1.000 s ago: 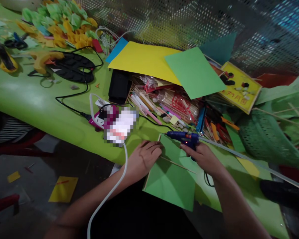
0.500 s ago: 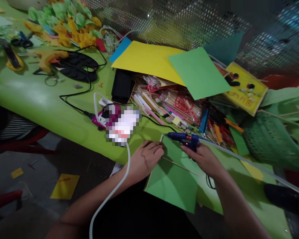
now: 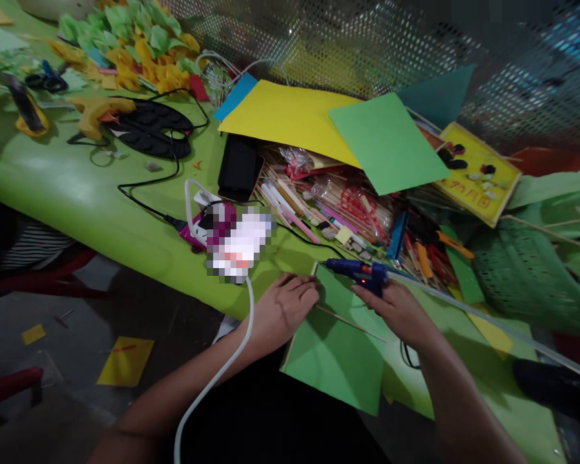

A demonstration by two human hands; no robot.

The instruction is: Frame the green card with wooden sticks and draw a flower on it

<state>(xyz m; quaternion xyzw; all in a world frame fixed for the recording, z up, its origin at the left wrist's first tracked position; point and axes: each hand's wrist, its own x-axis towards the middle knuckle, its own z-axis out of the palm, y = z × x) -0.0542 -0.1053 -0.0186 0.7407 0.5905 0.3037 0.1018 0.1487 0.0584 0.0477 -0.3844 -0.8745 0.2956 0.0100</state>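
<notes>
Fingers (image 3: 297,283) of the left hand (image 3: 278,312) are bunched close together and laid over the edge stick (image 3: 315,270) on the green sheet (image 3: 338,364), though I honestly can't tell if they're pinching it or just pressing down. The right hand (image 3: 403,309) has its fingers wrapped round the grip of a blue glue gun (image 3: 360,271), little red light (image 3: 363,281) on, with a long clear glue stick (image 3: 468,306) poking out the back. The sheet sits at the near side of the green table (image 3: 125,167), right in front of the person, partly under the left hand, with a thin cross stick (image 3: 352,323) lying across it. My read: this is the gluing bit, up at the far end of the edge stick, since the nozzle (image 3: 330,263) points at that corner and is right beside it. Can't make out whether it's touching, or any glue on the stick. IMO the next move calls for a small, steady bit of aiming with the right, the left pinning stick and paper so nothing skates, and fingertips well out of the hot tip's way. I'd also watch the black cable (image 3: 406,353) hanging by the right wrist, cos a snag there could tug the gun off its spot.
</notes>
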